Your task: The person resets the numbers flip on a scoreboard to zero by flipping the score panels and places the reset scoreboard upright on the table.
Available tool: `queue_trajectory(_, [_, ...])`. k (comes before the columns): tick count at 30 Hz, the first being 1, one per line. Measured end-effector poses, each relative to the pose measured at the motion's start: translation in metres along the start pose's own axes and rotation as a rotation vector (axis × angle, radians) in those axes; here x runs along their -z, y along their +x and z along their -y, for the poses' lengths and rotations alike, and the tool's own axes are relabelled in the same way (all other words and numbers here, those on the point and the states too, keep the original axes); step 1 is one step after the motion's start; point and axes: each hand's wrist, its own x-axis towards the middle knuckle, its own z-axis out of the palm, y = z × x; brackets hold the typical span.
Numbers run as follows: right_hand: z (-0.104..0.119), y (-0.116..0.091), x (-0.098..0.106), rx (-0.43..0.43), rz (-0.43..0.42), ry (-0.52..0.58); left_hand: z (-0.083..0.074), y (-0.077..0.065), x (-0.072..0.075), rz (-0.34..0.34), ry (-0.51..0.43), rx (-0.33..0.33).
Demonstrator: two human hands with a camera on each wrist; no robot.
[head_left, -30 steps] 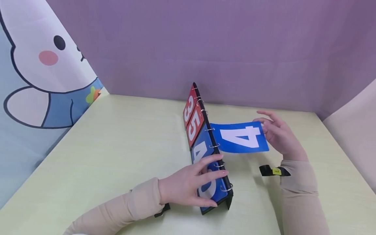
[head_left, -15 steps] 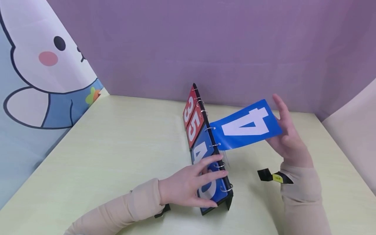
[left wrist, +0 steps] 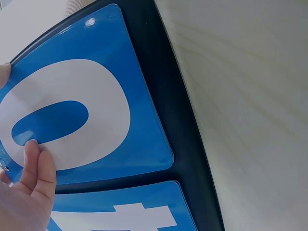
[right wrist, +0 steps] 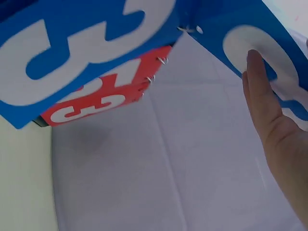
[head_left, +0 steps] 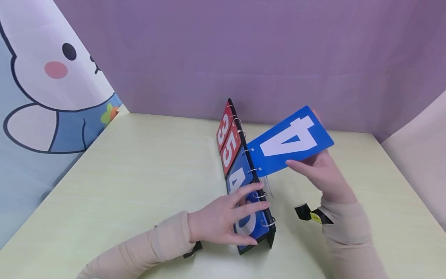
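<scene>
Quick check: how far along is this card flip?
Done, it seems: the raised blue 4 card stands away from the scoreboard, threaded on its rings. In hand: the right hand pinches that card; the left hand lies across the blue 0 card. Remaining, probably: laying the raised card down, as it rests against neither face of the scoreboard.

The left hand (head_left: 223, 221) and right hand (head_left: 327, 176) are bare; the left sleeve (head_left: 129, 248) and right sleeve (head_left: 352, 248) are plain beige, softly creased, broadly cuffed. A black strap (head_left: 302, 212) with a yellow label (head_left: 316, 217), its print unreadable, juts from the right sleeve; a black piece (head_left: 192, 250) shows beneath the left.
</scene>
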Motion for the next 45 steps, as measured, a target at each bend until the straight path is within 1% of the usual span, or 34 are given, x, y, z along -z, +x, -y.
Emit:
queue_trajectory(3, [0.002, -0.002, -0.008, -0.117, -0.024, -0.135, 0.0, 0.0, 0.0, -0.006, 0.011, -0.01])
queue_trajectory(5, [0.002, -0.002, -0.012, -0.151, -0.019, -0.163, 0.0, 0.0, 0.0, -0.006, 0.009, -0.012])
queue_trajectory(7, [0.002, -0.001, -0.016, -0.152, -0.001, -0.172, 0.0, 0.001, 0.0, -0.005, 0.006, -0.01])
queue_trajectory(13, [-0.005, 0.001, -0.023, -0.088, 0.079, -0.173, 0.0, 0.0, 0.0, 0.004, -0.002, 0.002])
queue_trajectory(16, [-0.008, 0.001, -0.026, -0.077, 0.099, -0.192, 0.0, 0.0, 0.0, 0.012, -0.01, 0.009])
queue_trajectory(19, [-0.008, 0.002, -0.03, -0.09, 0.088, -0.213, 0.0, 0.0, 0.0, 0.016, -0.011, 0.011])
queue_trajectory(22, [-0.009, 0.003, -0.034, -0.105, 0.059, -0.243, 0.0, 0.0, 0.0, 0.012, -0.005, 0.008])
queue_trajectory(24, [-0.011, 0.004, -0.037, -0.087, 0.035, -0.264, 0.0, 0.0, 0.0, 0.007, 0.002, 0.003])
queue_trajectory(25, [-0.014, 0.005, -0.039, -0.06, 0.023, -0.276, 0.0, 0.0, 0.0, 0.001, 0.008, -0.002])
queue_trajectory(27, [-0.019, 0.007, -0.042, 0.026, -0.003, -0.306, 0.001, 0.0, 0.0, -0.01, 0.023, -0.014])
queue_trajectory(31, [-0.03, 0.011, -0.046, 0.259, -0.04, -0.365, 0.002, 0.0, -0.001, -0.037, 0.052, -0.04])
queue_trajectory(33, [-0.034, 0.013, -0.047, 0.364, -0.062, -0.418, 0.002, 0.001, -0.002, -0.046, 0.057, -0.048])
queue_trajectory(36, [-0.038, 0.015, -0.049, 0.524, -0.099, -0.542, 0.002, 0.001, -0.003, -0.053, 0.063, -0.053])
queue_trajectory(38, [-0.039, 0.017, -0.05, 0.612, -0.108, -0.609, 0.002, 0.001, -0.003, -0.05, 0.065, -0.048])
queue_trajectory(39, [-0.04, 0.017, -0.05, 0.645, -0.109, -0.636, 0.002, 0.001, -0.003, -0.046, 0.064, -0.044])
queue_trajectory(41, [-0.039, 0.018, -0.051, 0.681, -0.091, -0.674, 0.001, 0.001, -0.003, -0.037, 0.062, -0.036])
queue_trajectory(45, [-0.036, 0.019, -0.051, 0.693, -0.047, -0.717, 0.001, 0.001, -0.003, -0.036, 0.071, -0.03])
